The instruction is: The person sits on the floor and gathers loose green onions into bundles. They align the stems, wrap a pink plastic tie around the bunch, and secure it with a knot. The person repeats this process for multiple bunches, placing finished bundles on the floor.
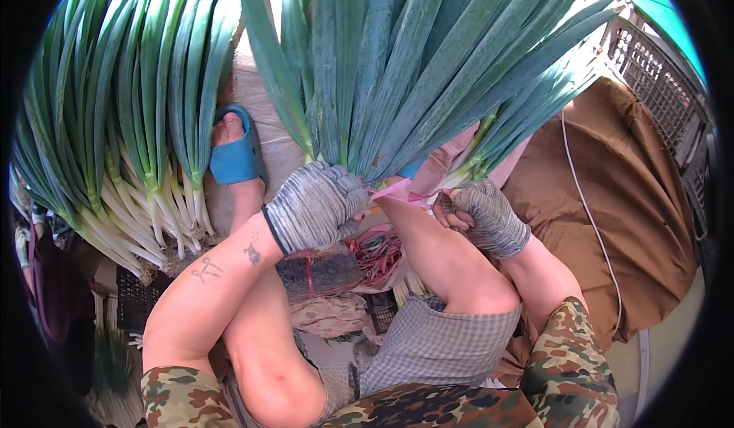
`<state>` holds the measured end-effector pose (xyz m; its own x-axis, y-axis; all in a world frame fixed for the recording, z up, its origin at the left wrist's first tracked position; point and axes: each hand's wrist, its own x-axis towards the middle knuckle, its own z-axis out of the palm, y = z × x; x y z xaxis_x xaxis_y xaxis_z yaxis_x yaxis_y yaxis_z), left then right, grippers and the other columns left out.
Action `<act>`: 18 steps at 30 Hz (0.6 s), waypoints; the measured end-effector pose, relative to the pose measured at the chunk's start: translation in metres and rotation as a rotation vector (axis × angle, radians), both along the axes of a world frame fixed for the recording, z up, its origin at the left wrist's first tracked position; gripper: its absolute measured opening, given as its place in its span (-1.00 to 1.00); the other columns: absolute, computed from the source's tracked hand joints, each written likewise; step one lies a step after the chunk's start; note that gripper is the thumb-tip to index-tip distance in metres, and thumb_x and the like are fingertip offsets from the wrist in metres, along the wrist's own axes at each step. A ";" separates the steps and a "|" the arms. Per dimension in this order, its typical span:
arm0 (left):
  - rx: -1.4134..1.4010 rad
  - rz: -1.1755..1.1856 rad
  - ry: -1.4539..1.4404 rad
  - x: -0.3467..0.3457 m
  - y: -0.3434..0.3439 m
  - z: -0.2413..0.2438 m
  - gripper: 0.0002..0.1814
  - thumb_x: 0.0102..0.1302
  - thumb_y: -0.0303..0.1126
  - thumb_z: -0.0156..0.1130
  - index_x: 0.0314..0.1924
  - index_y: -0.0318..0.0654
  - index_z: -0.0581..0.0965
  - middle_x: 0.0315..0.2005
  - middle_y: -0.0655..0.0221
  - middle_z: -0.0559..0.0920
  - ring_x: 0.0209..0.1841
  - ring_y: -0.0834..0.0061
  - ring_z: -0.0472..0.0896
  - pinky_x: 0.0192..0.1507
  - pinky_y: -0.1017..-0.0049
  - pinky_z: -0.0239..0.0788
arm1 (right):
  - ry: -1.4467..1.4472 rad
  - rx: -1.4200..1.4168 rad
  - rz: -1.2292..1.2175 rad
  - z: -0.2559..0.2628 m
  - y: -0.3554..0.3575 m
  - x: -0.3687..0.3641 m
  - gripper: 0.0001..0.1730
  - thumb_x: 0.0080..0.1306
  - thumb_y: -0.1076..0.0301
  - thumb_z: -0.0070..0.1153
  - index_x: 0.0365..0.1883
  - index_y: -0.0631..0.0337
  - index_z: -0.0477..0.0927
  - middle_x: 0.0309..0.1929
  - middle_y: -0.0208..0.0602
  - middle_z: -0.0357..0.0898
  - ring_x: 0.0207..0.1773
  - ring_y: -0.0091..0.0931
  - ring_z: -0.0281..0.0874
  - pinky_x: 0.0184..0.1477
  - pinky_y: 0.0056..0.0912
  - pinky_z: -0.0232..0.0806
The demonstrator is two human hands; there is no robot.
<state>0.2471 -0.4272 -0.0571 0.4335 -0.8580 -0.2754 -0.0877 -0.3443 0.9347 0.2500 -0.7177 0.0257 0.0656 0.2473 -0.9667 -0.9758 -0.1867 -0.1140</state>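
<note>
My left hand (316,207), in a grey striped knit glove, is closed around the lower part of a thick bundle of large green onions (395,78). Their broad blue-green leaves fan away from me; the white ends are hidden behind the glove and wrist. A pink plastic tie strip (394,189) runs from beside that hand towards the right. Its other end is pinched in my right hand (486,216), whose similar glove leaves fingertips bare. Just beyond the right hand, more green onions (487,141) lie on a pinkish cloth.
Several green onions with roots (155,198) lie at left. Between my legs are a heap of pink and red tie strips (375,253) and a dark wrapped block (321,276). Brown cloth (608,210) with a white cord covers the right side, near a plastic crate (654,66).
</note>
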 end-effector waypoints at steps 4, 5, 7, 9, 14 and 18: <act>-0.003 0.036 0.041 -0.009 -0.029 0.015 -0.82 0.03 -0.23 0.29 -0.43 -0.06 0.47 -0.45 0.31 0.52 -0.36 0.16 0.54 -0.31 0.17 0.36 | -0.118 0.131 0.030 -0.020 -0.042 -0.025 -0.77 0.41 0.32 0.04 -0.35 0.25 0.65 -0.66 -0.43 0.42 -0.60 -0.58 0.34 -0.51 -0.46 0.20; 0.020 0.006 0.019 -0.007 -0.035 0.016 -0.82 0.03 -0.24 0.28 -0.43 -0.07 0.48 -0.44 0.31 0.52 -0.36 0.16 0.55 -0.31 0.17 0.36 | -0.232 0.170 0.116 -0.024 -0.051 -0.032 -0.83 0.36 0.34 0.07 -0.31 0.22 0.65 -0.64 -0.43 0.43 -0.59 -0.54 0.37 -0.50 -0.45 0.23; 0.056 -0.060 -0.031 0.001 -0.043 0.015 -0.83 0.04 -0.24 0.27 -0.43 -0.08 0.48 -0.44 0.30 0.53 -0.36 0.16 0.55 -0.31 0.17 0.36 | -0.478 0.222 0.275 -0.031 -0.065 -0.035 -0.87 0.28 0.39 0.14 -0.23 0.16 0.65 -0.60 -0.41 0.46 -0.57 -0.47 0.44 -0.49 -0.42 0.28; 0.280 -0.228 -0.060 -0.001 -0.049 0.022 -0.86 0.04 -0.22 0.25 -0.45 -0.06 0.51 -0.45 0.31 0.57 -0.33 0.16 0.61 -0.28 0.20 0.41 | -0.642 0.269 0.229 -0.042 -0.070 -0.048 -0.79 0.23 0.39 0.20 -0.14 0.15 0.63 -0.59 -0.37 0.49 -0.55 -0.41 0.49 -0.49 -0.37 0.33; 0.201 -0.143 0.047 0.019 -0.048 0.003 -0.81 0.10 -0.22 0.17 -0.49 -0.17 0.52 -0.57 0.16 0.53 -0.45 0.02 0.56 -0.36 0.14 0.39 | -0.904 0.251 0.265 -0.068 -0.080 -0.039 -0.66 0.46 0.13 0.05 -0.38 0.21 0.58 -0.62 -0.42 0.51 -0.58 -0.53 0.46 -0.47 -0.45 0.32; 0.205 -0.036 0.093 0.029 -0.047 -0.006 -0.80 0.15 -0.26 0.15 -0.46 -0.25 0.51 -0.56 0.07 0.49 -0.43 -0.07 0.50 -0.35 0.11 0.34 | -0.946 0.186 0.459 -0.074 -0.087 -0.020 -0.65 0.47 0.16 0.04 -0.46 0.17 0.54 -0.65 -0.44 0.46 -0.55 -0.47 0.51 -0.44 -0.32 0.35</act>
<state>0.2761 -0.4739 -0.0628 0.3685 -0.7943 -0.4831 -0.0203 -0.5264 0.8500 0.2296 -0.8047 -0.0484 0.6327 0.5774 -0.5161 -0.3160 -0.4160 -0.8527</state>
